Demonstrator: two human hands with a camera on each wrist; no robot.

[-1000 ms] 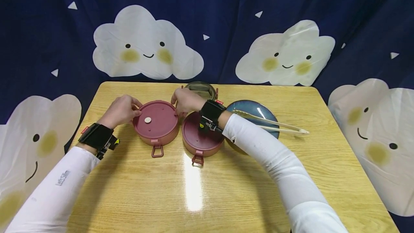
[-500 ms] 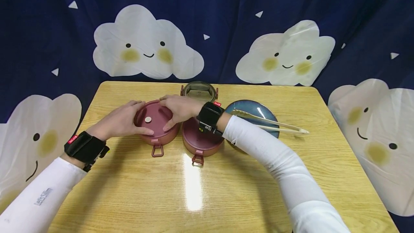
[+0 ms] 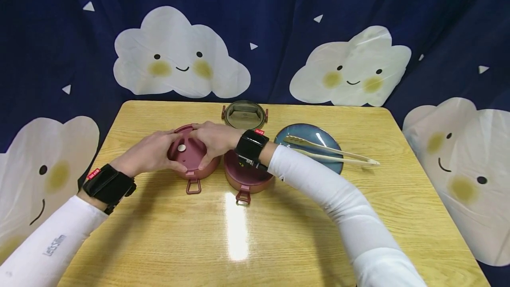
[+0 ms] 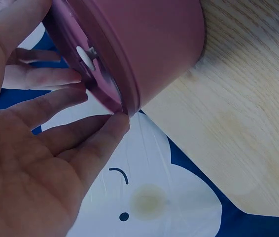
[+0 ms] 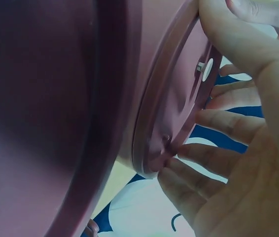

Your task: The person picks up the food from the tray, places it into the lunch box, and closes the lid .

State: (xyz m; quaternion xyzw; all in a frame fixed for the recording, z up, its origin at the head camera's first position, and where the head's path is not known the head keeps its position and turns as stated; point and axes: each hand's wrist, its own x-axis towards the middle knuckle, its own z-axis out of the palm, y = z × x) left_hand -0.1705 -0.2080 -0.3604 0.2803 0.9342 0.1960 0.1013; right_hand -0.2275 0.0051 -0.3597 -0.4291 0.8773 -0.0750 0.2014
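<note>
Both hands have closed inward since the earlier frames, from the container's flanks to its lid. Wooden tabletop (image 3: pixel 255 234): the left-hand maroon container (image 3: pixel 194 163) stands left of centre, touching a second maroon container (image 3: pixel 247 176); a grey lidded one (image 3: pixel 244 115) sits near the far edge, a blue plate (image 3: pixel 314 141) bearing tongs (image 3: pixel 330 153) toward the right edge. The round lid (image 3: pixel 187 150) is tilted, its far rim raised. Left hand (image 3: pixel 149 156) grips the lid's left rim, fingertips (image 4: pixel 117 123) at the seam; right hand (image 3: pixel 213 138) curls over the far-right rim, fingertips (image 5: pixel 176 173) hooked beneath. The lid lies between the hands, equally near both.
</note>
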